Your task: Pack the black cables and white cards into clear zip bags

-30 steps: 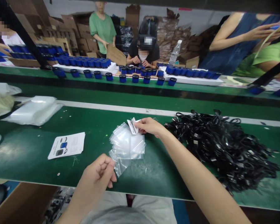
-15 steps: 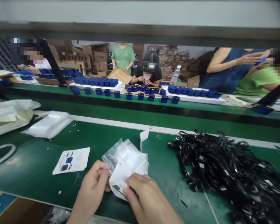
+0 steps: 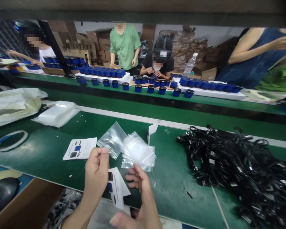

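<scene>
My left hand [image 3: 97, 170] is closed, its thumb and finger pinching the edge of a clear zip-lock bag [image 3: 113, 140]. Printed leaflets [image 3: 116, 187] stick out below that hand; whether its other fingers grip them is hidden. My right hand [image 3: 141, 197] has its fingers apart and holds nothing, just right of the leaflets. Beyond it lies a loose pile of clear zip-lock bags [image 3: 139, 151]. A stack of printed leaflets [image 3: 80, 148] rests to the left, and a small folded leaflet [image 3: 152, 131] stands behind the bag pile.
A big heap of black cables [image 3: 219, 162] covers the right side of the green table [image 3: 166, 187]. Packs of plastic bags [image 3: 58, 113] and a tape roll [image 3: 10, 141] lie left. Blue jars [image 3: 138, 88] line the far bench, where several people work. An open carton [image 3: 35, 197] sits below the edge.
My right hand has let go of the leaflet and opened. The leaflets now hang lower, by my left hand, which holds one bag apart from the pile. The camera view has shifted downward.
</scene>
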`<action>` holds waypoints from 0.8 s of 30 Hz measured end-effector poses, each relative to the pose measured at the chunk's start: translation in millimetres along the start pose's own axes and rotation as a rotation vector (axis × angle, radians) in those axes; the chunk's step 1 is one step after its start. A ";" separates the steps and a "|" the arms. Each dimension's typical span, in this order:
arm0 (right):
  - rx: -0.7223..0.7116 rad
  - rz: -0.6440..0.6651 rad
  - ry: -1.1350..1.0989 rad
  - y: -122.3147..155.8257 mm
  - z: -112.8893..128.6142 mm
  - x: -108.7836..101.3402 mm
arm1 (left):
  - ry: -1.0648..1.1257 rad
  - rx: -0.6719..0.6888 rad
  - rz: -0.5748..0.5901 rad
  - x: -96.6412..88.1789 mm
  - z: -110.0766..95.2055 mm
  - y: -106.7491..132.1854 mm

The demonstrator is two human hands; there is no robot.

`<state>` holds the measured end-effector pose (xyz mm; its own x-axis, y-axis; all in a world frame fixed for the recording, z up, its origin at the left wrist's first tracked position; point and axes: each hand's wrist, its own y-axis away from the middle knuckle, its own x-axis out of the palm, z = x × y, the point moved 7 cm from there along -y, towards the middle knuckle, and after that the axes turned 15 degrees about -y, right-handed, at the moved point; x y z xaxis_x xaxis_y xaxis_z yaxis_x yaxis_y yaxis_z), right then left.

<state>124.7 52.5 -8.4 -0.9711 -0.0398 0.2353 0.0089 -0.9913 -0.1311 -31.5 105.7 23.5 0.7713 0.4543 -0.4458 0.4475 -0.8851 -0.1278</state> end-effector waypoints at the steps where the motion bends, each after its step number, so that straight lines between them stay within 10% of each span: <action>1: 0.063 0.007 -0.051 4.2 -11.5 4.8 | 0.006 -0.001 -0.004 0.4 -1.3 0.1; 6: 0.207 0.096 -0.024 1.6 -22.7 11.6 | -0.027 0.008 0.052 4.4 -7.3 3.1; 11: -0.341 0.061 0.374 -10.9 36.7 -10.3 | -0.076 0.037 0.131 8.8 -7.6 8.7; 16: -0.640 0.159 0.696 -0.4 44.7 -3.8 | -0.136 0.121 0.181 11.2 -14.0 18.9; 24: -0.413 0.086 0.934 -10.2 43.6 -4.4 | -0.510 0.569 0.144 25.2 -36.9 46.1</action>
<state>139.3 57.3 33.9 -0.7704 0.1803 -0.6115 0.1756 -0.8621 -0.4754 25.3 80.1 39.0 0.4391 0.3504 -0.8273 -0.0486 -0.9102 -0.4113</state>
